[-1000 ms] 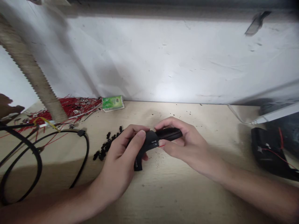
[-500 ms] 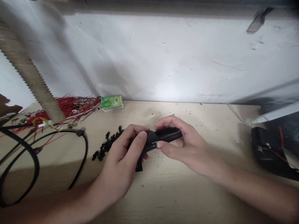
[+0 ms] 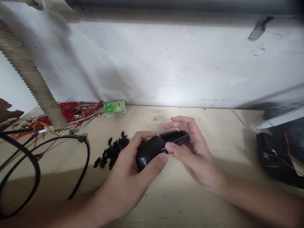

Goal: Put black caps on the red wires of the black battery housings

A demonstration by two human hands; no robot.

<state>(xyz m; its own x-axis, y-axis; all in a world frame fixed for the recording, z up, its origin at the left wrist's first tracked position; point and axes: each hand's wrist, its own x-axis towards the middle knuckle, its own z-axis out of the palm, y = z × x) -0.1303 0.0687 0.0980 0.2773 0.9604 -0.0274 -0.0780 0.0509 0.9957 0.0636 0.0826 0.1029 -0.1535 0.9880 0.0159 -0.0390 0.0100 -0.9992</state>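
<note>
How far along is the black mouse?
Looks done: the mouse's two halves are together, a red wire showing at the seam. In hand: left hand cups the rounded half, right hand the flat half. Left: small black parts lie piled nearby.

Blk plastic computer mouse (image 3: pixel 152 152) w/ thin red wire (image 3: pixel 170 153) at its edge, over pale wood desk (image 3: pixel 190 196) flecked w/ dark specks. Nearby: heap of blk plastic bits (image 3: pixel 111 151), tangle of red wires (image 3: pixel 78 110), green & white packet (image 3: pixel 115 108), blk cable (image 3: pixel 88 158). White wall (image 3: pixel 166 63) behind, w/ grey smudges.
</note>
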